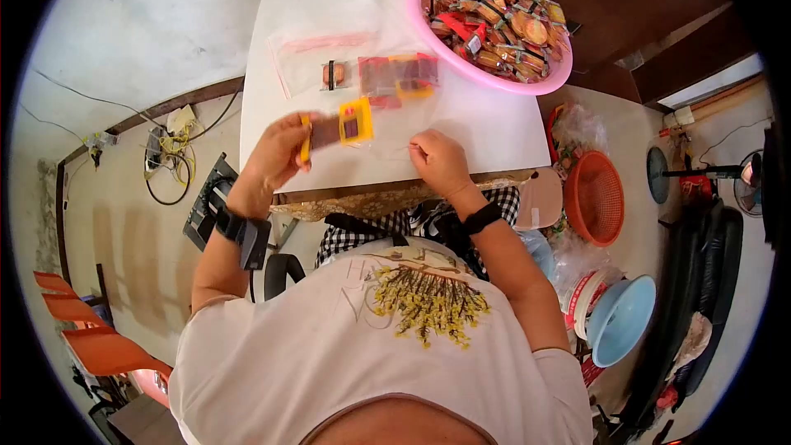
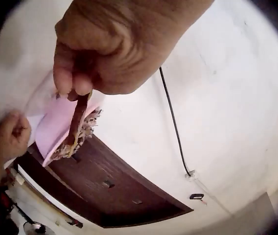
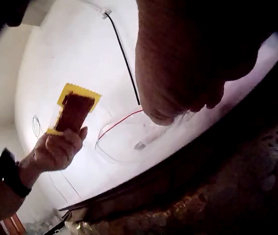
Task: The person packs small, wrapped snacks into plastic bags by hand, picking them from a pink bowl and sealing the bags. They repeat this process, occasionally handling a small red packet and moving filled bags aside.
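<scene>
My left hand (image 1: 280,150) pinches one end of a flat snack packet (image 1: 357,121) with yellow ends and a brown middle, raised over the white table (image 1: 272,128). In the right wrist view, the packet (image 3: 75,111) stands tilted up from the left fingers. My right hand (image 1: 441,163), near the table's front edge, pinches a clear plastic bag (image 3: 124,139) with a thin red line along it. Beyond the hands lie a wrapped round cookie (image 1: 333,75) with a black strip and several red and yellow packets (image 1: 400,74).
A pink basin (image 1: 418,16) heaped with wrapped snacks stands at the table's back right. Clear bags (image 1: 321,41) with pink strips lie at the back left. On the floor to the right are an orange basket (image 1: 595,198) and a blue basin (image 1: 624,321).
</scene>
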{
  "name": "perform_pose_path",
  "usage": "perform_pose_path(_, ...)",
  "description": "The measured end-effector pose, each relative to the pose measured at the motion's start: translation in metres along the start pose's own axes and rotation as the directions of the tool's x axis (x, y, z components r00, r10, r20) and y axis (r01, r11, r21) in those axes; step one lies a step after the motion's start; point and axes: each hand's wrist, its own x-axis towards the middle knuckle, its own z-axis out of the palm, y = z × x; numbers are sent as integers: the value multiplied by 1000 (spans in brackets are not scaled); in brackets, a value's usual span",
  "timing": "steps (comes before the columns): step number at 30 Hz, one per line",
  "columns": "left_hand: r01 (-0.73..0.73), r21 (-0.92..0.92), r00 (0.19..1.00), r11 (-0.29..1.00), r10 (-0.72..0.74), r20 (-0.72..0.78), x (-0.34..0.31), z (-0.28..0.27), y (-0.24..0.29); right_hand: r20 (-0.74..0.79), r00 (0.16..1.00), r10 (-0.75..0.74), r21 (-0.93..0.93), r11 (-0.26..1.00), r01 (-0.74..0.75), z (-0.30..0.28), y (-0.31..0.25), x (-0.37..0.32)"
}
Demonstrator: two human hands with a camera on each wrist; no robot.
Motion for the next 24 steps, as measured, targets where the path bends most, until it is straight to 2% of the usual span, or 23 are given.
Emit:
perform_pose_path(3,104,17,993,994,-105,49,-21,-8,-29,-31,997,74,47,996,-72,-8,-12,6)
perform_pose_path(5,182,-32,978,983,-177,112,-28,-4,-44,-29,994,108,48,993,-107,-12,-20,10)
perform_pose_path(7,223,-116,973,968,-213,89,-28,10,-56,-27,993,115,51,992,-113,-16,-28,13)
perform_pose_path(10,175,-190,984,966,-166,62,-17,25,-73,-36,997,67,47,997,-65,-18,-36,15)
perform_pose_path(14,33,-284,999,958,-32,9,1,50,-73,-67,998,-10,-18,1000,9,-22,-46,16)
perform_pose_path(17,7,-263,995,965,-33,-92,19,65,-72,-75,997,-29,-38,999,27,-25,-50,16)
perform_pose_path(21,-5,-265,1000,964,-3,-27,42,74,-70,-104,991,-81,-24,997,79,-28,-55,18)
perform_pose_path(24,-146,-423,989,894,138,-49,69,102,-56,-80,993,-89,-18,996,87,-26,-52,17)
